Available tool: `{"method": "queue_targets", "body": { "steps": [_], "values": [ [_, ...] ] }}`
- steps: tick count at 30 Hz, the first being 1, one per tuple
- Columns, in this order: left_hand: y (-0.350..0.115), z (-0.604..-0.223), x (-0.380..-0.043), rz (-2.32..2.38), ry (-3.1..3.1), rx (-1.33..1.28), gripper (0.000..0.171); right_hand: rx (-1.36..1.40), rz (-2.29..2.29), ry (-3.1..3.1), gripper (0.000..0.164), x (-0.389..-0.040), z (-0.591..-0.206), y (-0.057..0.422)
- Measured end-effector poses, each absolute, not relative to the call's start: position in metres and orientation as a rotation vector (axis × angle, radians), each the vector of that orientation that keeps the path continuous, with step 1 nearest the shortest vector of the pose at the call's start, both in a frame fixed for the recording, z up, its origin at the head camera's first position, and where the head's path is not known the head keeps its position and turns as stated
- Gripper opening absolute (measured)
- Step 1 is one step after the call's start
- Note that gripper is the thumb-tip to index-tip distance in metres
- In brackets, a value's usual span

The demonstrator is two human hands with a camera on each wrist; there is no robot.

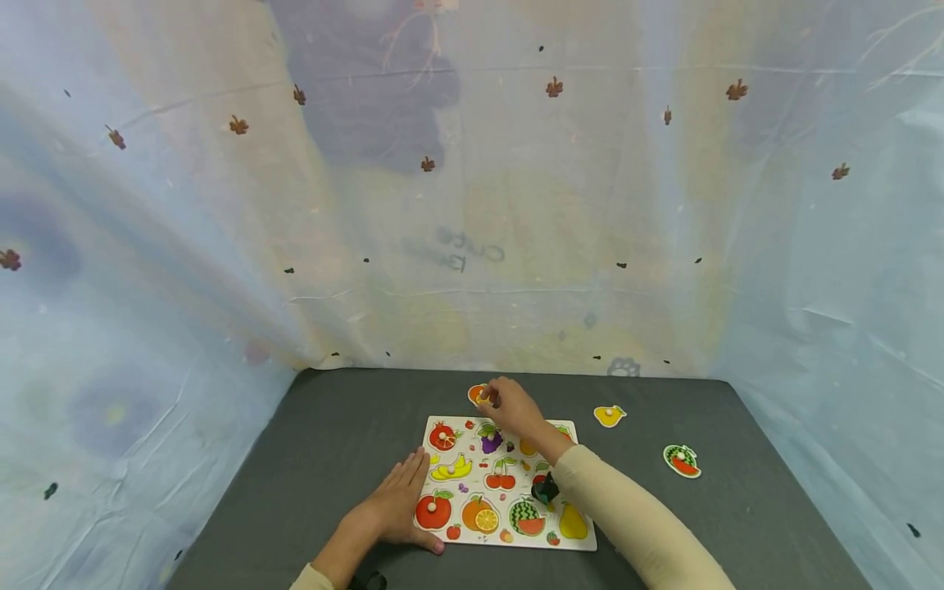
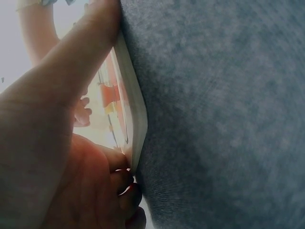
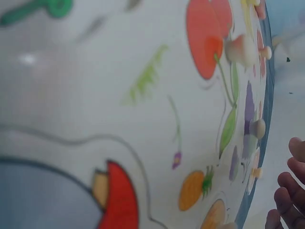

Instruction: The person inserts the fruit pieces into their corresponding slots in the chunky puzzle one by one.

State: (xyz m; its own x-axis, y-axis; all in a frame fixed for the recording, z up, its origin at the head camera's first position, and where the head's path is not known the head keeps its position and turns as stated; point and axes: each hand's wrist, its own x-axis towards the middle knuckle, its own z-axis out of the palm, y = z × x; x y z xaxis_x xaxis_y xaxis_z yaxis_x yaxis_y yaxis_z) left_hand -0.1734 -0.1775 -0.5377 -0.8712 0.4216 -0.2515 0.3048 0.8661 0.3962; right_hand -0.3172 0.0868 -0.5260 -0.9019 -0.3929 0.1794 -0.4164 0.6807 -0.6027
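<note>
A white fruit puzzle board (image 1: 472, 490) with knobbed pieces lies on the dark table. My left hand (image 1: 398, 504) rests along its left edge, fingers straight and thumb at the near corner; in the left wrist view the hand (image 2: 86, 181) lies against the board's side (image 2: 137, 109). My right hand (image 1: 512, 410) reaches across the board to an orange puzzle piece (image 1: 475, 393) just beyond its far edge and pinches it with curled fingers. In the right wrist view some fingers (image 3: 284, 194) show past the board, while the piece is hidden.
A pear puzzle piece (image 1: 609, 416) lies right of the board's far corner. Farther right and nearer lies a watermelon puzzle piece (image 1: 682, 461). A patterned curtain (image 1: 509, 213) hangs behind and beside the table (image 1: 310, 459).
</note>
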Motion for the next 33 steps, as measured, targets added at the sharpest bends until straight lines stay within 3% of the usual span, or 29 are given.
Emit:
{"method": "queue_targets", "body": {
  "steps": [33],
  "values": [
    [-0.177, -0.540, -0.176, 0.457, 2.712, 0.527, 0.148, 0.482, 1.068, -2.887, 0.018, -0.346, -0.541, 0.083]
  ]
}}
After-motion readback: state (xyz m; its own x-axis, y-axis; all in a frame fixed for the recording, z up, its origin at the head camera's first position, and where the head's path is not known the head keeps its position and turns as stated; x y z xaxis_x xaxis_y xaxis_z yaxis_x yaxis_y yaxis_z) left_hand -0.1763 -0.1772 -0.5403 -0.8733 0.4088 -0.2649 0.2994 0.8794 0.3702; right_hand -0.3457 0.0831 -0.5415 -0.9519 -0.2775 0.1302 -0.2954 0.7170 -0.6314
